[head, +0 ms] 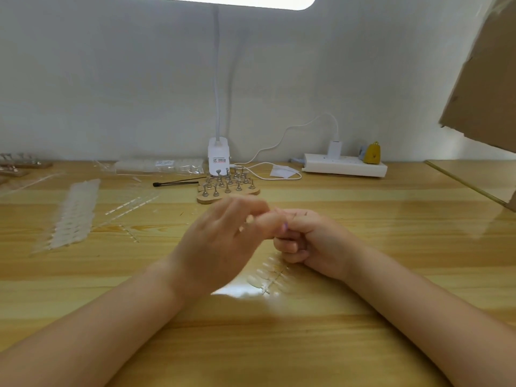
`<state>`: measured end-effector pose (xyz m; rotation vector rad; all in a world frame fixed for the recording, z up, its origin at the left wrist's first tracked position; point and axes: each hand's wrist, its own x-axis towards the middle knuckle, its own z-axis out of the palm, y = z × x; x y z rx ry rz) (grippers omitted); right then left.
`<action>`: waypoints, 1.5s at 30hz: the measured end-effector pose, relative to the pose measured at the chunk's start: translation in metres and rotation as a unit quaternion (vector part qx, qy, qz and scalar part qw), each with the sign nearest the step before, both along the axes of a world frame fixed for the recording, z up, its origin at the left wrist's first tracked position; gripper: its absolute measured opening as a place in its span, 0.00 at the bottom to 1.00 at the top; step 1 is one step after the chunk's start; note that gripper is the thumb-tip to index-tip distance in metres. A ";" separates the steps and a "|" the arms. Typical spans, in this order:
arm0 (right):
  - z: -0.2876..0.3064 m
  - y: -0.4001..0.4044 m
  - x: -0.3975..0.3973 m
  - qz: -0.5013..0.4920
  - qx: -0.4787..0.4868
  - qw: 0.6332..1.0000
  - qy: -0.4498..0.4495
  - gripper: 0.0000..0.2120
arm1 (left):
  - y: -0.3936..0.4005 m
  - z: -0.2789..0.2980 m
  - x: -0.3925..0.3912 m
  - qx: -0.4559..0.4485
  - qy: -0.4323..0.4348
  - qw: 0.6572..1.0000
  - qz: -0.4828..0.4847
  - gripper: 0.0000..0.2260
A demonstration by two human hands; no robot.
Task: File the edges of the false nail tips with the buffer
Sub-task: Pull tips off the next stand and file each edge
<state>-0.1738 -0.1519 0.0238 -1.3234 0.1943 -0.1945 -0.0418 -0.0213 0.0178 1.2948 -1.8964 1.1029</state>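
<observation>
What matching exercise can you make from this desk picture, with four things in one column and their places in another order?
Things:
1. power strip
2. wooden nail stand
3. black brush
4. strip of nail tips

Places:
A. just left of the wooden nail stand
B. on the table, below the right hand
C. against the wall, right of the lamp base
D. in front of the lamp base

Pairs: 1-C, 2-D, 3-A, 4-B
</observation>
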 end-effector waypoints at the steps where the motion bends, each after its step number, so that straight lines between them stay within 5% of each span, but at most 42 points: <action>1: 0.000 0.001 0.000 0.006 -0.009 1.000 -0.001 0.07 | 0.000 -0.002 -0.005 0.008 -0.026 0.999 -0.020 0.14; 7: 0.001 -0.001 0.000 0.002 -0.012 1.000 0.019 0.08 | 0.004 0.003 0.009 0.017 0.028 0.997 0.067 0.15; 12: 0.002 0.002 0.000 0.016 -0.022 1.000 0.006 0.08 | 0.002 -0.003 -0.006 0.032 -0.054 0.998 -0.019 0.15; 17: 0.002 0.000 0.000 0.005 -0.020 1.000 0.020 0.09 | 0.003 0.002 0.009 0.023 0.022 0.998 0.047 0.20; 20: 0.002 0.003 0.000 0.011 -0.035 0.999 0.007 0.11 | 0.001 -0.001 -0.001 0.025 -0.023 0.999 -0.023 0.16; 26: 0.003 0.000 -0.002 0.010 -0.015 1.000 0.015 0.10 | 0.003 0.001 0.009 0.032 0.025 0.998 0.046 0.19; 30: 0.002 0.003 0.000 0.004 -0.026 1.000 0.000 0.09 | 0.000 -0.001 -0.003 0.032 -0.026 0.999 -0.021 0.14; 35: 0.002 0.001 0.000 -0.027 -0.013 0.999 0.013 0.10 | 0.004 0.003 0.009 0.033 0.044 0.995 0.078 0.19; 40: -0.001 0.003 0.001 -0.023 -0.039 0.999 -0.011 0.08 | 0.001 -0.003 -0.005 0.033 -0.035 0.999 -0.017 0.14; 45: 0.000 0.002 0.000 -0.064 -0.015 0.998 0.012 0.12 | 0.005 0.002 0.010 0.040 0.049 0.994 0.089 0.19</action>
